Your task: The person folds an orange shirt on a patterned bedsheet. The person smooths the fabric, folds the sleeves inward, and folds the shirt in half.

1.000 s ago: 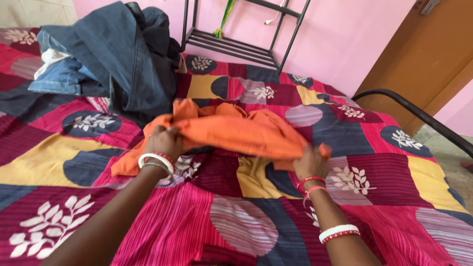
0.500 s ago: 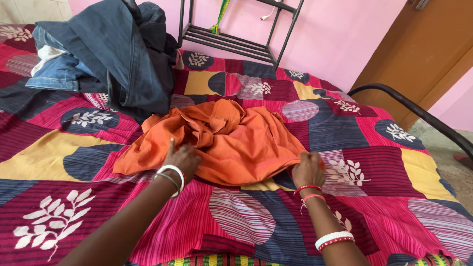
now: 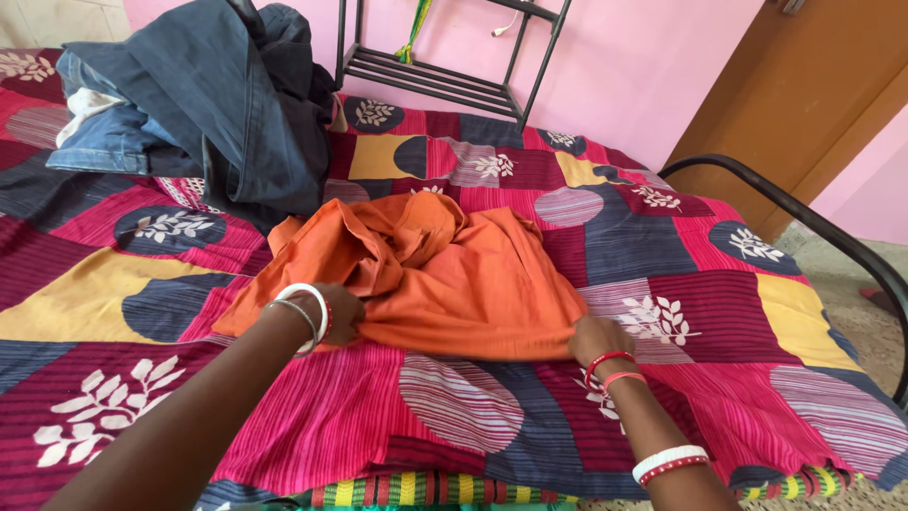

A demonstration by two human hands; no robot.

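Left hand [image 3: 336, 310] and right hand [image 3: 594, 337], fingers curled, pinching the near hem of the orange garment [image 3: 426, 279] lying crumpled on the patchwork bedspread [image 3: 359, 426]. Could bunch unevenly if tugged harder on one side. Beyond, heaped jeans [image 3: 218, 104], close enough to snag.

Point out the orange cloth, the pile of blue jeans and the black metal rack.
orange cloth [image 3: 445, 284], head view, its flat middle.
pile of blue jeans [image 3: 218, 104], head view, the dark top leg.
black metal rack [image 3: 426, 80], head view, its slatted shelf.
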